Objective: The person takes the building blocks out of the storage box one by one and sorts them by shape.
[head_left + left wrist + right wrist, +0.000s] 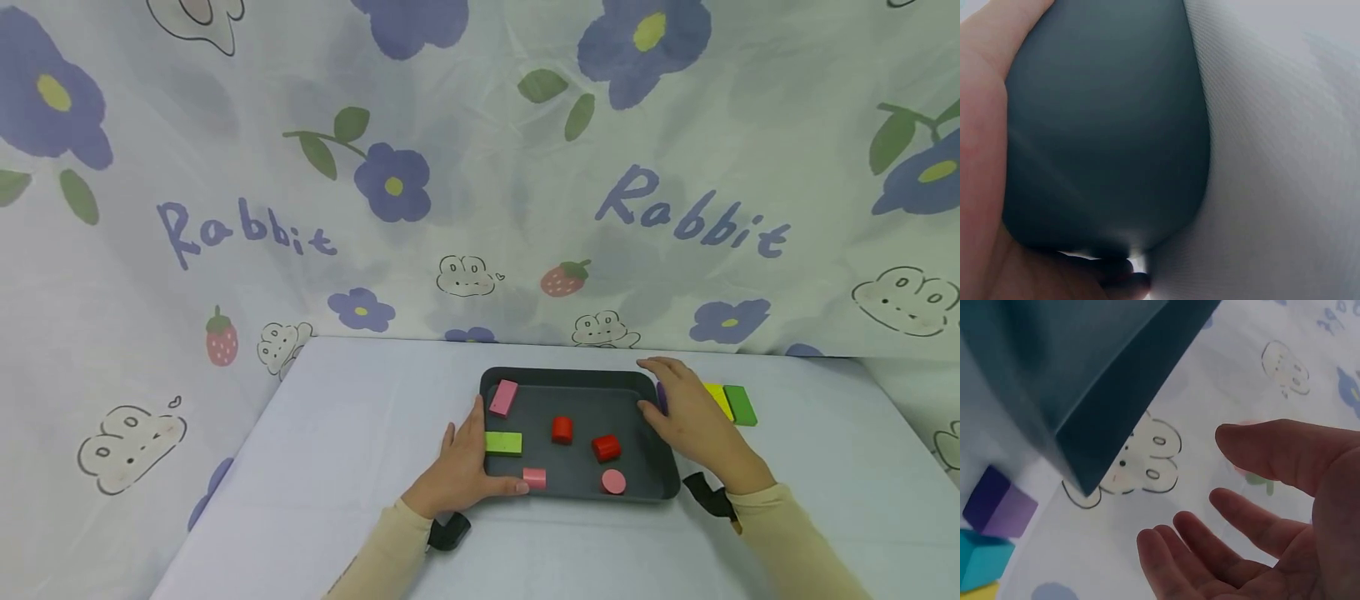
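Note:
A dark grey baking tray [585,398] is in the middle of the head view, with small blocks in it. My left hand [461,471] holds its near left corner, thumb along the near side and fingers along the left side. Dark tray wall [1110,125] fills much of the left wrist view. Inside lie a pink block [503,398], a lime green block [503,443], two red cylinders [562,430] and two pink round pieces [613,482]. Beside the right rim, my right hand [693,421] is spread with nothing in it; in the right wrist view its fingertips are apart from the tray.
Right of the tray, partly behind my right hand, stand a green block [741,406], a yellow block [718,398], a purple block [1000,503] and a teal block [984,556]. They rest on a white tabletop [360,417]. A patterned curtain [480,183] hangs behind the table.

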Demonstrator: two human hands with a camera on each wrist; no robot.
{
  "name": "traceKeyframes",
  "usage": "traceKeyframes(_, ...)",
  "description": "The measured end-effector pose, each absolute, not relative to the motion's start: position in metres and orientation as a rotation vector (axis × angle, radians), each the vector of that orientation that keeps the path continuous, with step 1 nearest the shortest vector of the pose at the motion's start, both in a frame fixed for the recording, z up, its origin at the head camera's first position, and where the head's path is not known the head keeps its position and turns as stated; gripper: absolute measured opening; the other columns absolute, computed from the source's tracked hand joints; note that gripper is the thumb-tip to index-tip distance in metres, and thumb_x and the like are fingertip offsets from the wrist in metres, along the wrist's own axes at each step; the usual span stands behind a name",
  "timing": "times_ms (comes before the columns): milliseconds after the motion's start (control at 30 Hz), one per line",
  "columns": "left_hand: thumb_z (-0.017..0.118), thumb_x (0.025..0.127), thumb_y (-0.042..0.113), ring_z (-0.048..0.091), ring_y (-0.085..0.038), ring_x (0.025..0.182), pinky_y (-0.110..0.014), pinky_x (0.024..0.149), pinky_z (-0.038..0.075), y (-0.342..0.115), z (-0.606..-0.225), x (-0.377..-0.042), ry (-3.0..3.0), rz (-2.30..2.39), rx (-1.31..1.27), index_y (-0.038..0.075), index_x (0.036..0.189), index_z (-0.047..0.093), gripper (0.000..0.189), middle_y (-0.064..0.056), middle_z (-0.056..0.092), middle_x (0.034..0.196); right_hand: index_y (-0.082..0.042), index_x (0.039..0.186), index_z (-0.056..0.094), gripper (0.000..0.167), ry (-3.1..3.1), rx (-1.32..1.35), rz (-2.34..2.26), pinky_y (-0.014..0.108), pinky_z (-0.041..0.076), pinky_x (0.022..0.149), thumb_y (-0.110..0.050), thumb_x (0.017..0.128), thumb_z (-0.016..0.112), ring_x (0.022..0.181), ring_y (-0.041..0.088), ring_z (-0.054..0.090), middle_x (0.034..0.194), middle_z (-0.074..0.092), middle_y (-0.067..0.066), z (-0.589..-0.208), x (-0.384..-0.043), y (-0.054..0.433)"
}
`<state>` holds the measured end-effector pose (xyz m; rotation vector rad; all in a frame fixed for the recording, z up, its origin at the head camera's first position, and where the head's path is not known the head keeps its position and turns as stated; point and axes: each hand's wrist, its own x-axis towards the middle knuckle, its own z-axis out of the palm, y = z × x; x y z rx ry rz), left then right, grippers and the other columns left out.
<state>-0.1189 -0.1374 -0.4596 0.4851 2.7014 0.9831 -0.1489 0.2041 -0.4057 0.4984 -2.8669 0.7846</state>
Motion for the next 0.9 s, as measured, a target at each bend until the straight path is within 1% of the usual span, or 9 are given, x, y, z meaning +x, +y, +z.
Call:
traceKeyframes(300,0.079,0.074,0.066,0.015,-0.031,0.153,-0.063,0.119,0.001,-0.138,-0.461,-0.120,2.712,0.959,0.485,-0.001,0.159,-0.007,0.138,-0.016,0.009,0.167,0.006,0.140,0.051,0.056,-2.830,0.494,0.814,0.060,0.046,0.099,-0.010,0.091,0.073,0.121,0.046,0.053,0.140,0.048,0.030,-0.407,-0.146,0.178)
traceKeyframes(533,0.078,0.074,0.067,0.018,-0.033,0.152,-0.063,0.119,0.002,-0.136,-0.460,-0.120,2.706,0.949,0.465,-0.002,0.159,-0.006,0.138,-0.018,0.012,0.167,0.006,0.140,0.051,0.055,-2.798,0.518,0.875,0.059,0.044,0.102,-0.010,0.092,0.073,0.125,0.043,0.051,0.142,0.047,0.028,-0.406,-0.147,0.162)
traceKeyframes(900,0.079,0.075,0.066,0.017,-0.032,0.152,-0.063,0.119,0.001,-0.136,-0.461,-0.120,2.707,0.938,0.462,-0.001,0.159,-0.008,0.138,-0.016,0.011,0.167,0.002,0.140,0.052,0.055,-2.791,0.500,0.912,0.059,0.044,0.103,-0.014,0.092,0.073,0.126,0.042,0.052,0.142,0.049,0.026,-0.408,-0.153,0.139)
